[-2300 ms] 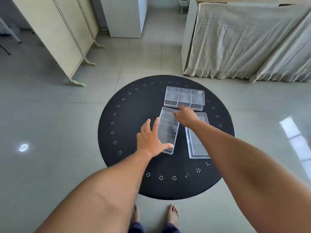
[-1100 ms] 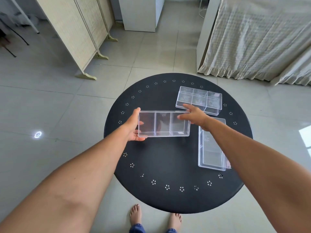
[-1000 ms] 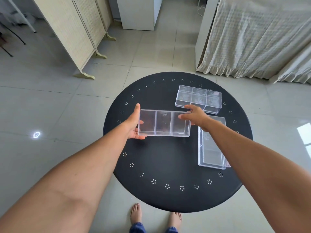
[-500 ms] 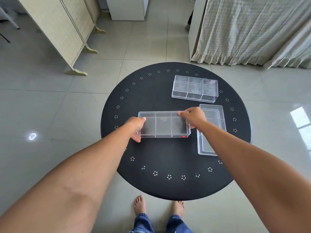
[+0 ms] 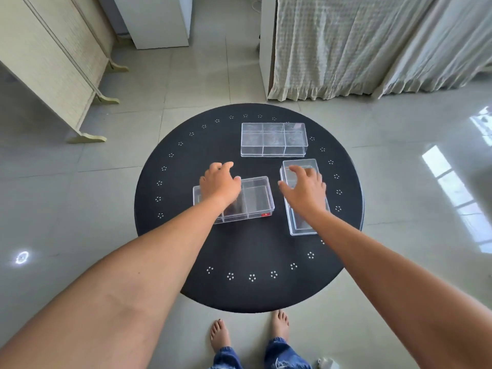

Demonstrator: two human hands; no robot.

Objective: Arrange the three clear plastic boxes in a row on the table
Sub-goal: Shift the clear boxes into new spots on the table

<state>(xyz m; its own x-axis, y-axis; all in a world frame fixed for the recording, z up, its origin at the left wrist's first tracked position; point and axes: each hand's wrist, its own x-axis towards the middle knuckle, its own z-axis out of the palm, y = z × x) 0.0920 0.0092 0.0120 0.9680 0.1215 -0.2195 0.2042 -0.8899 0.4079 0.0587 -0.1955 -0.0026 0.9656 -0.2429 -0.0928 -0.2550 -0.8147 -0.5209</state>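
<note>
The round black worktop [image 5: 247, 251] stands on a pale tiled floor, with a folding screen at the left and a light curtain at the right, and I see it from above through the head camera. Three clear boxes lie on it: the near-left box [image 5: 255, 199] is set crosswise, the right box [image 5: 300, 225] lies lengthwise just beside it, and the far box [image 5: 274, 139] sits crosswise behind them, apart from both. The left hand [image 5: 219, 183] is over the near-left box with fingers spread and nothing clasped in the grip; whether the palm touches the lid I cannot tell. The right hand [image 5: 304, 190] is over the right box, its grip also apart and empty. In my judgement the row is not made, because the boxes point in different directions. The danger I see is in turning the right box: it lies close to the worktop's edge, and the smooth plastic can slide on the smooth top, so a quick push could send it over the rim. Its corner could also knock the near-left box out of line.
</note>
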